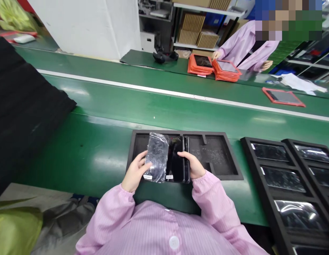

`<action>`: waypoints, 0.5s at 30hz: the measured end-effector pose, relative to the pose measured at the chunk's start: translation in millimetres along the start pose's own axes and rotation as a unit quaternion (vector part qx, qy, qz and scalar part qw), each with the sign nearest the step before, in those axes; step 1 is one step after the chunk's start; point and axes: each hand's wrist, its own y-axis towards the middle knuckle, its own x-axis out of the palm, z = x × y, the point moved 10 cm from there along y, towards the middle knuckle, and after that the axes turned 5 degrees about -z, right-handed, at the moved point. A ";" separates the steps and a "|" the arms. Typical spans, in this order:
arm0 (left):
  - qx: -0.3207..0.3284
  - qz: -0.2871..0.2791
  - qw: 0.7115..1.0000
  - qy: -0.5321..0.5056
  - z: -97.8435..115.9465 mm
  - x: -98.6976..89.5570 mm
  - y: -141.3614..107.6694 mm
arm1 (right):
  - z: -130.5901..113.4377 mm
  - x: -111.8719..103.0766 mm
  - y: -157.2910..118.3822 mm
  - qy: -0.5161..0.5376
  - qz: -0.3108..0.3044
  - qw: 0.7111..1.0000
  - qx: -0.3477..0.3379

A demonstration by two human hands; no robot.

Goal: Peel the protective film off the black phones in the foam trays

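Note:
My left hand (136, 170) grips a flat panel in clear, crinkled plastic (157, 157) by its left side, thumb on its face. A small white label shows at the panel's lower left corner. Just right of it, my right hand (192, 163) holds dark glossy panels (175, 159) by their right edge, one behind another; the front one has a white label at the bottom. Both hands are over a black foam tray (235, 170) with recessed compartments, which lies on the green table. How many dark panels are in my right hand is hard to tell.
Two black trays of wrapped panels (282, 179) stand at the right. Black sheets (23, 106) cover the left side. Across the white-edged strip (154, 91), a person in a pink smock (241, 42) stands by stacks of red-framed panels (200, 65); another red-framed panel (283, 97) lies farther right.

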 end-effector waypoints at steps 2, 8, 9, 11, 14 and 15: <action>0.035 0.046 0.998 0.030 10.2 -22.9 -3.0 | -1.3 -5.7 2.8 0.024 0.013 1.000 0.002; 0.055 0.104 0.982 0.148 17.3 -52.3 -9.6 | -6.9 -15.5 17.2 0.000 0.063 0.998 -0.017; 0.053 0.104 0.978 0.172 15.2 -51.6 -8.9 | -6.9 -13.8 20.4 -0.006 0.064 0.998 -0.019; 0.056 0.102 0.968 0.223 12.4 -48.8 -6.7 | -6.3 -8.3 26.2 -0.015 0.064 0.998 -0.018; 0.069 0.093 0.950 0.290 11.4 -43.2 -2.9 | -6.1 0.8 31.6 -0.032 0.064 0.997 -0.011; 0.070 0.088 0.946 0.305 10.9 -41.4 -1.7 | -6.5 2.8 32.3 -0.036 0.065 0.997 -0.008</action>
